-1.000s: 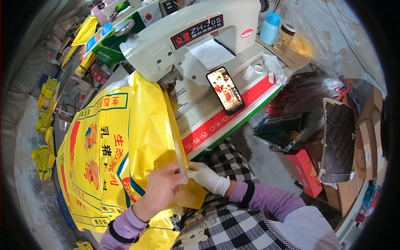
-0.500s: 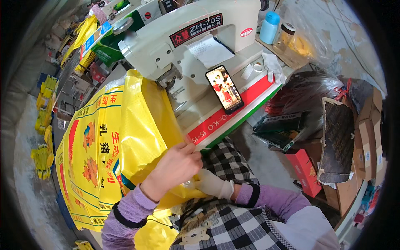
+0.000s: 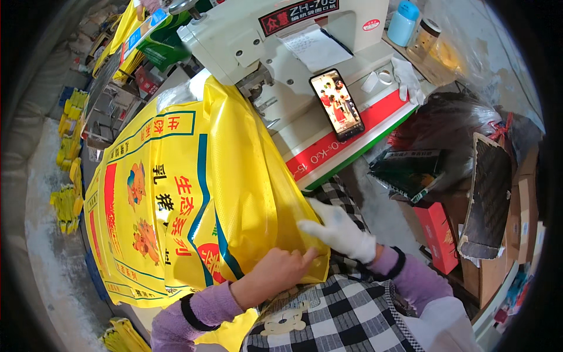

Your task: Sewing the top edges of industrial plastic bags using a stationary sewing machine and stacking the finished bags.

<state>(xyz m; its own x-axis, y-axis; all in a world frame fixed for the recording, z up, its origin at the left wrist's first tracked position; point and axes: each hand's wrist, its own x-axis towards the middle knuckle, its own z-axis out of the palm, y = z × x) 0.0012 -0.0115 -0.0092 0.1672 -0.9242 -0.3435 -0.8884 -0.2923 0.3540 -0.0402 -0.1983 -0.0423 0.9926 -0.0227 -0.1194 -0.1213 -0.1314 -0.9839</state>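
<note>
A large yellow printed woven bag [image 3: 258,193] lies across the work surface, its far corner near the needle area of a white industrial sewing machine [image 3: 226,44]. My bare left hand [image 3: 278,268] is closed on the bag's near part, close to my lap, with its fingertips pointing right. To its right, my right hand [image 3: 346,234], in a white glove, is over the bag's right edge. Its thumb and fingers are spread apart, slightly blurred. The bag drapes over my checked apron [image 3: 346,305].
A lit phone [image 3: 337,104] rests on the machine bed, beside a paper sheet [image 3: 314,50] with a pen. Behind are a white glove [image 3: 407,81], a blue bottle [image 3: 403,23] and a jar [image 3: 425,35]. Cardboard [image 3: 484,196] and a red box [image 3: 437,234] stand right.
The bag's near edge has come away from the machine bed and swung toward me, flatter now. My left hand moved down and right; my gloved right hand moved up and right, out from beneath it.
</note>
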